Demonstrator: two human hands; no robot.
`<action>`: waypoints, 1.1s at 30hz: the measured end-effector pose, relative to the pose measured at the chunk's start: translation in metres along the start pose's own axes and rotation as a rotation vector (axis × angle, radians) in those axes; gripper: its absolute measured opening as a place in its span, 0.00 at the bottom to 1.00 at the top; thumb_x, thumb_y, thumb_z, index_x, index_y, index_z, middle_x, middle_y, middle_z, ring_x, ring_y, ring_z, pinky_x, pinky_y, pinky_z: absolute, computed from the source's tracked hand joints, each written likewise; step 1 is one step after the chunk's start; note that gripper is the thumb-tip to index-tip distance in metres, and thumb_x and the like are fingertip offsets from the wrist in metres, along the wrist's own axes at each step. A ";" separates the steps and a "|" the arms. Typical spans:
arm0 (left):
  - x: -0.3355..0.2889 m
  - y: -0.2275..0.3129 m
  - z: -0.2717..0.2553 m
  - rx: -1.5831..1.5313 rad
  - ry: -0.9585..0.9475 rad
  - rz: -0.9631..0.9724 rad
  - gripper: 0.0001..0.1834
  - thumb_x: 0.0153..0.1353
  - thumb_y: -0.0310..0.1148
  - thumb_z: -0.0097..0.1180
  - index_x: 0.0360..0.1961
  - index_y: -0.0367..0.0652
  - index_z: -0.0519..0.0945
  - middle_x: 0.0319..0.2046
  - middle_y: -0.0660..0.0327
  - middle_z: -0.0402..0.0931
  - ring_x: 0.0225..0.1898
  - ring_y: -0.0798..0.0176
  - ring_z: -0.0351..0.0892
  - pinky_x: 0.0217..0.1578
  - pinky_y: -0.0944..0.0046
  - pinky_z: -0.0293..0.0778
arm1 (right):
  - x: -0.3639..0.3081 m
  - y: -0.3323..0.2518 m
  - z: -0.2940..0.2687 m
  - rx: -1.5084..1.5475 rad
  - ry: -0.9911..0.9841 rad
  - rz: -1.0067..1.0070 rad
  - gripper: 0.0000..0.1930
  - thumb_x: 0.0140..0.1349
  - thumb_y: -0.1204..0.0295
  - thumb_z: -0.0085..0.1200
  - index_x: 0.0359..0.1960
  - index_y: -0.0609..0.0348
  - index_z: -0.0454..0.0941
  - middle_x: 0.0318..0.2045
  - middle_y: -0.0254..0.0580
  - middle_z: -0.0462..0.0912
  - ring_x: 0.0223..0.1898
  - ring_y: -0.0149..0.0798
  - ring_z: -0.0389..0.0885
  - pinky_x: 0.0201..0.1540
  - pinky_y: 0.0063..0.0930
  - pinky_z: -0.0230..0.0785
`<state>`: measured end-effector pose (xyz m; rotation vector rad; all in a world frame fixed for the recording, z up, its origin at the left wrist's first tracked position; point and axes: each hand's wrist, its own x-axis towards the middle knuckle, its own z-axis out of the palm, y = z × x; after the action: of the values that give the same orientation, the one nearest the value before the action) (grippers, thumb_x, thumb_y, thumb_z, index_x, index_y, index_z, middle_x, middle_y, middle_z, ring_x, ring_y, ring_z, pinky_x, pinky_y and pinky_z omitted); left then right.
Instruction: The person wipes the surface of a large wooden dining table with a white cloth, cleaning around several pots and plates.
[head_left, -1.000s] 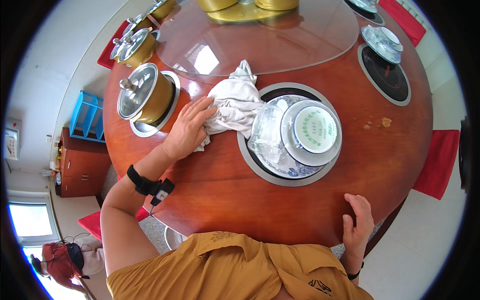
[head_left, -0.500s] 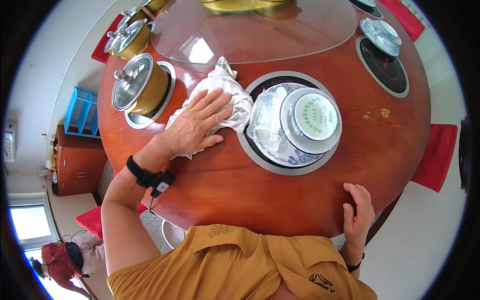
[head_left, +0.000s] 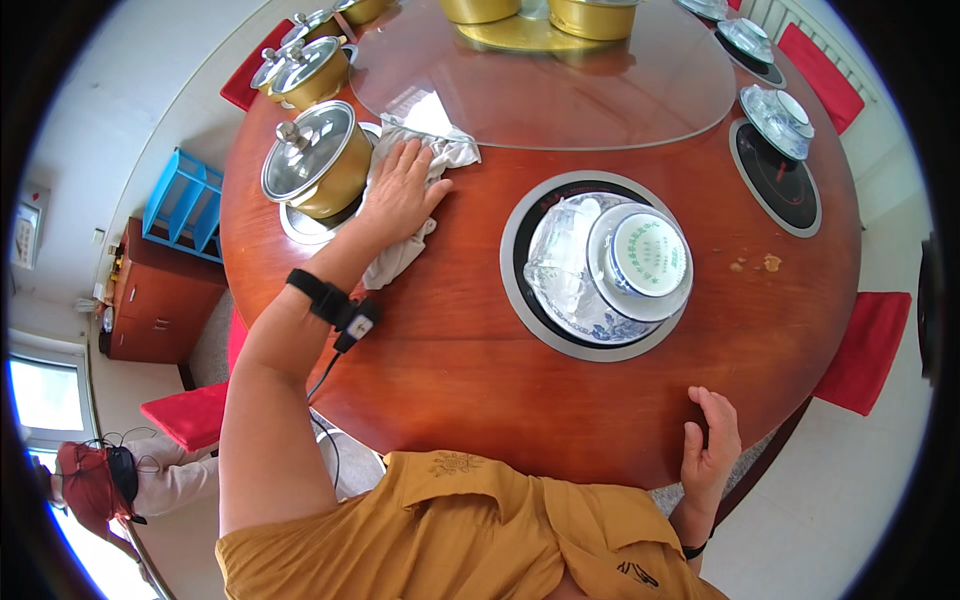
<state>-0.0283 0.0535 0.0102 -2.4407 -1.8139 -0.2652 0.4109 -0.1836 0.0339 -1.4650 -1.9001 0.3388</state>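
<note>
My left hand (head_left: 398, 195) lies flat on a crumpled white cloth (head_left: 452, 146), fingers stretched out and pressing it to the tabletop. The cloth reaches up to the rim of the glass turntable, and part of it is hidden under the hand. Just left of it, a gold pot with a glass lid (head_left: 325, 160) sits on a round hob. My right hand (head_left: 709, 446) hangs by the table's near edge, fingers loosely bent, thumb apart, nothing in it. Between the hands and farther in, wrapped blue-and-white dishes (head_left: 590, 270) are stacked upside down on a black hob (head_left: 515, 250).
The red-brown round table (head_left: 480, 400) carries a glass turntable (head_left: 640, 110) with gold pots (head_left: 595, 18) on it. Crumbs (head_left: 771, 262) lie at the right, below another wrapped dish stack (head_left: 778, 122). Red chairs (head_left: 865, 350) surround the table. A person (head_left: 95, 485) is at the far left.
My left hand has slid the cloth left and away from the dish stack, toward the gold pot. The view has shifted slightly. My right hand stays by the table edge.
</note>
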 end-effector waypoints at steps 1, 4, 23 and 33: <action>0.006 0.000 0.006 0.024 0.025 -0.037 0.34 0.65 0.52 0.45 0.62 0.33 0.63 0.65 0.43 0.57 0.68 0.40 0.51 0.66 0.47 0.50 | -0.001 0.001 0.001 0.004 0.001 -0.004 0.15 0.61 0.72 0.52 0.49 0.64 0.75 0.44 0.46 0.82 0.46 0.52 0.78 0.53 0.42 0.68; 0.027 0.003 0.006 0.057 -0.005 -0.127 0.34 0.65 0.52 0.44 0.61 0.33 0.64 0.64 0.43 0.57 0.68 0.40 0.51 0.66 0.48 0.50 | -0.003 0.005 0.002 0.004 0.023 -0.026 0.15 0.61 0.72 0.52 0.49 0.64 0.75 0.43 0.46 0.82 0.45 0.52 0.78 0.52 0.42 0.69; -0.100 0.056 -0.038 -0.239 -0.054 0.358 0.25 0.63 0.34 0.47 0.59 0.34 0.66 0.64 0.44 0.58 0.65 0.38 0.54 0.64 0.44 0.52 | -0.005 0.009 0.003 0.029 0.047 -0.046 0.15 0.60 0.73 0.53 0.48 0.64 0.75 0.42 0.45 0.82 0.45 0.51 0.78 0.51 0.42 0.69; -0.077 0.049 -0.031 -0.186 -0.071 0.266 0.30 0.57 0.29 0.50 0.63 0.39 0.63 0.67 0.42 0.51 0.68 0.37 0.48 0.67 0.45 0.48 | 0.002 0.006 0.001 0.041 0.004 -0.041 0.15 0.59 0.75 0.53 0.48 0.65 0.75 0.41 0.46 0.82 0.43 0.50 0.79 0.51 0.42 0.69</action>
<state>-0.0053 -0.0385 0.0279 -2.8157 -1.5254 -0.3427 0.4149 -0.1799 0.0302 -1.3971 -1.9063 0.3530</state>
